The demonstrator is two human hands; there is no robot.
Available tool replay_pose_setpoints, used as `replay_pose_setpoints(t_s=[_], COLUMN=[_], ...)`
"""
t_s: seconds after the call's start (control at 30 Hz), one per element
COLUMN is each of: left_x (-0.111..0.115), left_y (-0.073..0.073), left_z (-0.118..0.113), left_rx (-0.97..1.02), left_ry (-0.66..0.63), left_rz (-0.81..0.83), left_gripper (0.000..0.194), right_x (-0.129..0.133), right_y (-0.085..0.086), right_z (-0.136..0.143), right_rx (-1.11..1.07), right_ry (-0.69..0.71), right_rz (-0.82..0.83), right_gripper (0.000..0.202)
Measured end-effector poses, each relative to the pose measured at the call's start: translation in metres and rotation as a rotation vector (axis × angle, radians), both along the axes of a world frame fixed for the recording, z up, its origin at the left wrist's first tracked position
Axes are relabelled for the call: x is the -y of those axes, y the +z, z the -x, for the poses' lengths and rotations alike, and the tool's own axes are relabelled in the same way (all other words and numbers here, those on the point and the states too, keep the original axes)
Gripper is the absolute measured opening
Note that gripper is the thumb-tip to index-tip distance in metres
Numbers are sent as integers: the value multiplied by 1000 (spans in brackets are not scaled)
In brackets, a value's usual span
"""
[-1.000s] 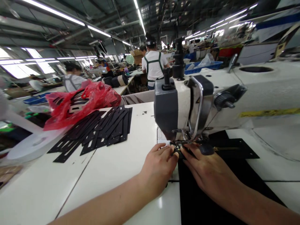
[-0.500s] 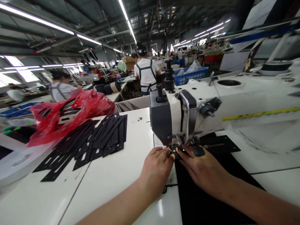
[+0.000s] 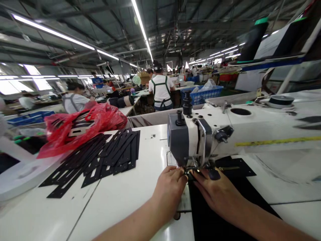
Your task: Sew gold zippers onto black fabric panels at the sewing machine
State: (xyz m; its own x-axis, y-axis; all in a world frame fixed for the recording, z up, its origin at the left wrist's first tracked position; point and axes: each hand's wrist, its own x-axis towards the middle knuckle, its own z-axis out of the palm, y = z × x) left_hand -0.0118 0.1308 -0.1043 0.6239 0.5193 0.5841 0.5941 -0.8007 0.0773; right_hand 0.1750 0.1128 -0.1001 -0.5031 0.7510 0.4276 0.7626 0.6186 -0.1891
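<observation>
Under the head of a white and grey sewing machine (image 3: 178,139), both hands meet at the needle area. My left hand (image 3: 170,185) has its thumb and fingers pressed together at the left edge of a black fabric piece (image 3: 213,214). My right hand (image 3: 213,187) rests on that black fabric, its fingertips reaching under the machine head beside the presser foot; what they grip is hidden. Behind my right hand lies a black strip with a gold-coloured zipper (image 3: 229,168). The needle itself cannot be made out.
Black cut strips (image 3: 110,154) with slots lie piled on the white table (image 3: 120,201) at left, beside a red plastic bag (image 3: 85,124). A blue basket (image 3: 204,95) stands behind the machine. A person in a white shirt (image 3: 160,88) works farther back.
The head view has shifted, so the machine and hands appear slightly lower. My hands stay at the needle area, with little visible change in their hold.
</observation>
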Motion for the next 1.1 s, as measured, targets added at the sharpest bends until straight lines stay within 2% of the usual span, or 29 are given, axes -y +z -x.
replay_pose_setpoints(t_s=[0.17, 0.4, 0.57, 0.8, 1.1], left_x=[-1, 0, 1, 1, -2], left_y=[-4, -6, -3, 1, -6], left_z=[-1, 1, 2, 0, -2], left_rx=[9, 5, -69, -55, -31], left_ry=[19, 26, 27, 34, 65], left_rz=[4, 34, 39, 45, 9], left_gripper=[11, 9, 8, 10, 8], right_x=[-2, -1, -4, -4, -4], right_y=[-4, -6, -4, -3, -3], right_z=[-3, -6, -7, -6, -5], right_rx=[49, -3, 30, 56, 64], right_ry=[-5, 17, 25, 25, 43], right_rz=[-46, -111, -114, -138, -196], right_gripper=[29, 30, 30, 28, 29])
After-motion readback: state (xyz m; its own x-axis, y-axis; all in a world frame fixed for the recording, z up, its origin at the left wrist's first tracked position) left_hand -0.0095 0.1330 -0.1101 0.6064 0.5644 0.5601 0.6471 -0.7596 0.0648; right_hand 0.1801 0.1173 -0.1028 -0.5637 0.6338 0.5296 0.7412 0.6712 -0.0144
